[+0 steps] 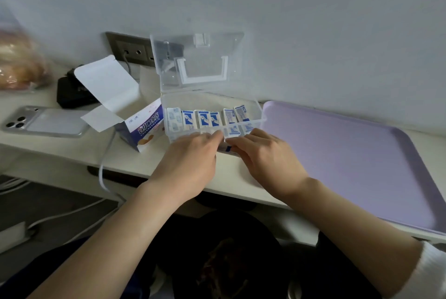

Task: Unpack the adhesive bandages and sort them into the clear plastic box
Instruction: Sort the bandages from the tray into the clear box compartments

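clear plastic box (212, 99) open, bandages (205, 118) upright inside; left hand (193, 156), right hand (265, 153) close together, both pinching bandage strip (226, 148).

Only thing I can actually read: the bandage carton (144, 127) says 创口贴 with CHUANGKOUTIE underneath. Print on the bandage wrappers (188, 118) is too tiny.
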`<action>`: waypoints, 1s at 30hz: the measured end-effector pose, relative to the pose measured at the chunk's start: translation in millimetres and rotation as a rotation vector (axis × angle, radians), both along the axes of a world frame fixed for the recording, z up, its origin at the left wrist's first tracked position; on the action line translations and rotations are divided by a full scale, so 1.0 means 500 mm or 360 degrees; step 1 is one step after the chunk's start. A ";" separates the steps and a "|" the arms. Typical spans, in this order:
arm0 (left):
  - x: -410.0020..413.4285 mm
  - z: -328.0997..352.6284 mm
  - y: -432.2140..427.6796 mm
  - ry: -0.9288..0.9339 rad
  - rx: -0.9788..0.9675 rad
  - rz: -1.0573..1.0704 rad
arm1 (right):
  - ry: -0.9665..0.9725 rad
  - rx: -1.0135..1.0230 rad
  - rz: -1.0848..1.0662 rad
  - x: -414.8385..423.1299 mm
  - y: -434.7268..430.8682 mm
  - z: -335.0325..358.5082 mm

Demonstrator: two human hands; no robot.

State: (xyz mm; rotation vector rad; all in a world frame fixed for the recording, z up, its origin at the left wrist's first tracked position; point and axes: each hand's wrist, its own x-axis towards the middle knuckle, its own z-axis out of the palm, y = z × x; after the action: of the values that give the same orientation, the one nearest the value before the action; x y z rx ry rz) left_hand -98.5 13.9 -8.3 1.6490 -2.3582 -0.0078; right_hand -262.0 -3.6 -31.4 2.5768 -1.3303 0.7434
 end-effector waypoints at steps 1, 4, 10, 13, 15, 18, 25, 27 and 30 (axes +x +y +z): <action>0.003 0.003 0.001 -0.0012 -0.0025 0.0010 | -0.0014 0.0004 0.0000 0.004 -0.001 0.001; 0.012 0.014 0.002 0.0018 -0.0081 0.0013 | -0.0054 0.0113 -0.0033 0.016 -0.001 0.005; 0.033 0.023 -0.018 0.0421 -0.0191 0.0015 | -0.0657 0.0546 -0.0135 0.036 -0.007 0.018; 0.050 0.022 -0.029 0.0366 -0.0264 0.0175 | -0.0756 0.0613 -0.0192 0.038 -0.031 0.039; 0.066 0.019 -0.034 0.0200 -0.0135 0.0368 | -0.0830 0.0646 -0.0272 0.027 -0.062 0.055; 0.092 0.004 -0.039 0.0006 -0.0028 0.0479 | -0.0892 0.0742 -0.0365 0.025 -0.112 0.071; 0.108 0.003 -0.040 0.0022 0.0028 0.0511 | -0.0840 0.1350 -0.0584 0.083 -0.199 0.061; 0.110 0.002 -0.041 0.0026 0.0056 0.0507 | -0.0693 0.1503 -0.0620 0.098 -0.217 0.046; 0.112 0.004 -0.042 0.0019 0.0065 0.0480 | -0.0494 0.1576 -0.0633 0.120 -0.233 0.035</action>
State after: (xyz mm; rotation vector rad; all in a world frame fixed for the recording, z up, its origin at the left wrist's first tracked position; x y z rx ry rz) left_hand -42.4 -7.0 -6.5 2.0004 -2.0900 -0.0081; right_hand -202.0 -120.1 -14.1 2.6745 -2.7652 0.4761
